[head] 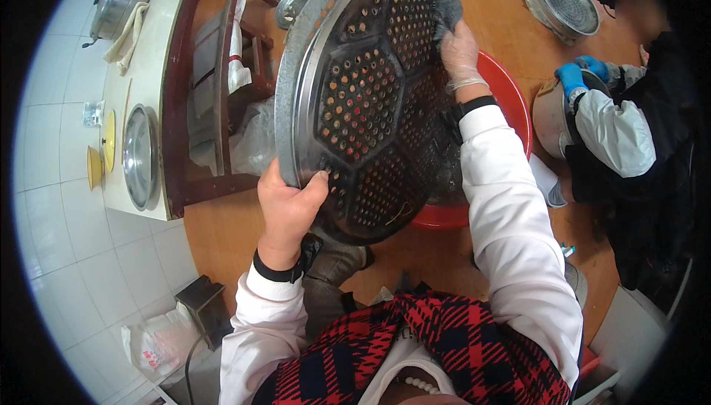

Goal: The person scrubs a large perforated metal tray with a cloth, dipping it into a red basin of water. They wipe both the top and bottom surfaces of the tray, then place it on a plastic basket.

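Note:
A large round metal steamer tray with many small holes is held up, tilted, over a red plastic basin. My bare left hand grips its lower left rim, thumb on the perforated face. On my right hand is a clear thin glove. Its fingers are closed on a grey scouring pad, which touches the tray's upper right edge. The perforated face looks dark and wet in places. Much of the basin is hidden behind the tray and my right arm.
At right, a person in blue gloves handles a metal pot. A perforated metal tray lies on the floor behind. At left, a white-topped table bears a steel dish and a lidded pot. A dark box stands lower left.

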Demonstrator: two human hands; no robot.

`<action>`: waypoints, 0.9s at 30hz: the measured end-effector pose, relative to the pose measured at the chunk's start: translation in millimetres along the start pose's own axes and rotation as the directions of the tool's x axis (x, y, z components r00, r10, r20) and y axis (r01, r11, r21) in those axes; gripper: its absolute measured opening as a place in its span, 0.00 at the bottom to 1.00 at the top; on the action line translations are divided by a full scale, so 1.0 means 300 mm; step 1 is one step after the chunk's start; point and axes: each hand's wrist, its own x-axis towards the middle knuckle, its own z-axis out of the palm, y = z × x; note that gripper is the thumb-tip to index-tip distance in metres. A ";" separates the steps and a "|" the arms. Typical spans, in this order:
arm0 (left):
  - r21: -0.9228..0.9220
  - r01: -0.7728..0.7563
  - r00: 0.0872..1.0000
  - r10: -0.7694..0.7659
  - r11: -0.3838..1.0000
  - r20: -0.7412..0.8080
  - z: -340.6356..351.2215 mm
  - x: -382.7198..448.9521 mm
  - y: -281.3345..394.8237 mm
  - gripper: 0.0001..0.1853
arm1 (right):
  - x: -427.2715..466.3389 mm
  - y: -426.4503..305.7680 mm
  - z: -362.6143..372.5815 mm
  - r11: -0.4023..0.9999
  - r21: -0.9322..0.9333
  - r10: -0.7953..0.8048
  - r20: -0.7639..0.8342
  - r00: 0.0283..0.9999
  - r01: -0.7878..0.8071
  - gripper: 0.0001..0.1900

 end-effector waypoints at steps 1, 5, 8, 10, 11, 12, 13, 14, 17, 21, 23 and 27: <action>0.024 0.036 0.999 -0.035 0.999 -0.012 0.002 -0.003 0.001 0.13 | -0.010 0.036 -0.009 0.993 -0.054 0.105 0.030 0.994 -0.103 0.16; -0.036 -0.021 0.998 0.019 0.999 -0.066 0.022 -0.012 0.006 0.09 | -0.065 0.214 -0.018 0.897 -0.327 0.370 0.187 0.910 -0.297 0.17; 0.012 -0.030 0.997 0.031 0.999 -0.069 0.019 -0.008 0.013 0.09 | -0.113 0.361 0.010 0.897 -0.348 0.354 0.201 0.913 -0.271 0.19; 0.008 0.015 0.995 -0.014 1.000 -0.095 0.017 -0.009 0.017 0.09 | -0.148 0.453 0.021 0.834 -0.443 0.482 0.295 0.825 -0.329 0.22; -0.025 0.011 0.997 -0.013 1.000 -0.079 0.018 -0.010 0.018 0.08 | -0.162 0.491 0.018 0.791 -0.501 0.549 0.327 0.769 -0.352 0.23; -0.052 0.010 0.996 -0.014 0.999 -0.083 0.020 -0.011 0.017 0.08 | -0.185 0.519 0.017 0.816 -0.507 0.495 0.363 0.790 -0.278 0.19; -0.078 0.011 0.996 -0.018 0.997 -0.089 0.023 -0.015 0.016 0.08 | -0.211 0.538 0.010 0.793 -0.601 0.449 0.462 0.765 -0.102 0.16; -0.057 0.003 0.996 -0.008 0.998 -0.084 0.022 -0.016 0.015 0.08 | -0.232 0.549 -0.004 0.770 -0.632 0.487 0.491 0.722 -0.089 0.16; 0.002 -0.014 0.997 0.014 1.000 -0.075 0.018 -0.013 0.008 0.08 | -0.328 0.535 -0.073 0.695 -0.718 0.595 0.542 0.593 -0.041 0.18; 0.000 -0.041 0.997 0.041 0.999 -0.067 0.009 -0.002 -0.014 0.10 | -0.456 0.459 -0.130 0.405 -0.797 0.682 0.589 0.434 0.447 0.16; -0.006 -0.077 0.995 0.077 0.997 -0.056 0.000 0.007 -0.026 0.11 | -0.483 0.424 -0.153 0.343 -0.774 0.713 0.583 0.388 0.533 0.17; -0.002 -0.108 0.994 0.108 0.994 -0.021 -0.018 0.011 -0.044 0.13 | -0.477 0.303 -0.211 0.764 -0.610 0.338 0.656 0.675 0.210 0.18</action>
